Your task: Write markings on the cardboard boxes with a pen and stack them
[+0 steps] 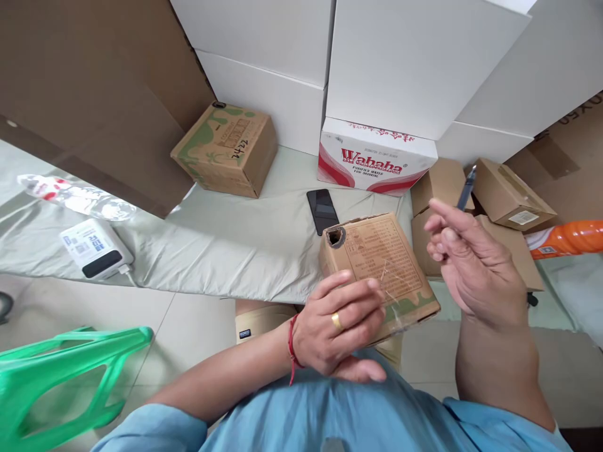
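My right hand (480, 270) is clamping a pen (465, 191) at three o'clock while my left hand (330, 329), fingers slightly parted, is resting on the four-o'clock box (391, 263), perhaps risking a slip from uneven pressure.

The pale, softly lit room around me
White panels (424, 63) rise before me at top centre, a brown board (94, 94) at upper left; pale green cloth (211, 251) spreads across the middle, with floor tiles (193, 326) and a green stool (113, 347) at lower left.
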`<control>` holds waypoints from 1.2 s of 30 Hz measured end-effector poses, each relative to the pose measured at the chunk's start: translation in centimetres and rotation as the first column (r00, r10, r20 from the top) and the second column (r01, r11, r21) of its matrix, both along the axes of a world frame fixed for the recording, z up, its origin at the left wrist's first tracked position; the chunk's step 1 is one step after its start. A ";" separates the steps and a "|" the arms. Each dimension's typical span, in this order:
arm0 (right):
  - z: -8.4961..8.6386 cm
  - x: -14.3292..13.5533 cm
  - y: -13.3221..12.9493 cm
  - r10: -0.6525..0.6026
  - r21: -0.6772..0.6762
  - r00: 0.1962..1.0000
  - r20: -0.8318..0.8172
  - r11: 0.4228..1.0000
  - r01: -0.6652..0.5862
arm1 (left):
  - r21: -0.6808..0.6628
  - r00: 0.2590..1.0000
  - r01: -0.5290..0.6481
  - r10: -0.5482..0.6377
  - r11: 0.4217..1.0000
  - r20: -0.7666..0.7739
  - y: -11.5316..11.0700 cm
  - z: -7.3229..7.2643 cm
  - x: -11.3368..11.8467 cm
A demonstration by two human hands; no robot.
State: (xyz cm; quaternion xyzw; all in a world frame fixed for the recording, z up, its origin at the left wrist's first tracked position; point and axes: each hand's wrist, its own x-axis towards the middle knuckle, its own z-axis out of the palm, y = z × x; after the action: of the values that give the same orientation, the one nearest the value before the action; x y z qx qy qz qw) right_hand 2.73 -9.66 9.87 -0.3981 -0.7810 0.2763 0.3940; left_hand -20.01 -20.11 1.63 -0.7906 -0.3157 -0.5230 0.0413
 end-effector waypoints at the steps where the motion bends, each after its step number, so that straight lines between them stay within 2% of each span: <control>1: 0.7 -0.4 0.2 0.015 -0.037 0.998 -0.060 0.999 -0.017 | -0.013 0.998 0.054 -0.054 0.998 -0.013 0.6 0.0 0.1; 3: 2.5 -1.3 0.2 0.065 -0.155 0.969 -0.239 0.982 -0.104 | -0.002 0.994 0.113 -0.113 0.994 0.003 1.6 -0.4 0.4; 5: 4.1 -2.4 0.0 0.152 -0.227 0.924 -0.350 0.944 -0.241 | 0.066 0.991 0.104 -0.109 0.992 0.077 2.3 -1.2 0.9; 7: 4.8 -3.7 -0.5 0.226 -0.279 0.878 -0.421 0.889 -0.363 | 0.127 0.986 0.072 -0.090 0.989 0.142 2.5 -2.0 1.4; 9: 4.5 -5.1 -0.7 0.261 -0.326 0.857 -0.445 0.844 -0.426 | 0.147 0.984 0.046 -0.070 0.988 0.167 2.5 -2.5 1.8; 14: 2.5 -7.8 0.9 0.331 -0.522 0.898 -0.291 0.731 -0.439 | 0.110 0.988 0.038 -0.053 0.993 0.142 2.0 -3.1 2.1; 16: 2.0 -8.2 1.8 0.328 -0.563 0.899 -0.290 0.701 -0.437 | 0.113 0.984 0.015 -0.035 0.994 0.177 1.9 -3.3 2.3; 18: 1.7 -8.3 2.4 0.259 -0.549 0.915 -0.308 0.738 -0.393 | 0.128 0.982 -0.003 -0.022 0.992 0.190 1.7 -3.6 2.4; 21: 1.2 -7.9 2.5 0.141 -0.497 0.941 -0.307 0.820 -0.284 | 0.108 0.993 0.001 -0.014 0.994 0.120 1.5 -3.8 2.4; 23: 1.0 -7.7 2.4 0.125 -0.478 0.952 -0.279 0.841 -0.251 | 0.087 0.994 0.000 -0.010 0.996 0.105 1.4 -3.7 2.2; 27: 1.4 -8.0 2.1 0.218 -0.454 0.961 -0.167 0.848 -0.272 | 0.081 0.991 0.022 -0.033 0.996 0.132 1.4 -3.5 2.2; 31: 1.9 -8.5 1.8 0.341 -0.368 0.939 -0.036 0.869 -0.330 | 0.121 0.983 -0.022 0.000 0.992 0.182 1.6 -3.6 2.4; 36: 1.6 -8.6 1.8 0.371 -0.376 0.929 0.001 0.861 -0.343 | 0.110 0.980 0.057 -0.077 0.992 0.183 1.7 -3.4 2.4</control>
State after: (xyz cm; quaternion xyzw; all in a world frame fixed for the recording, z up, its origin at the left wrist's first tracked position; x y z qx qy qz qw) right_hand -5.82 -7.83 11.45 -0.3233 -0.7891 0.4714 0.2249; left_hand -17.66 -18.37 -1.79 -0.7450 -0.2637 -0.6118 0.0348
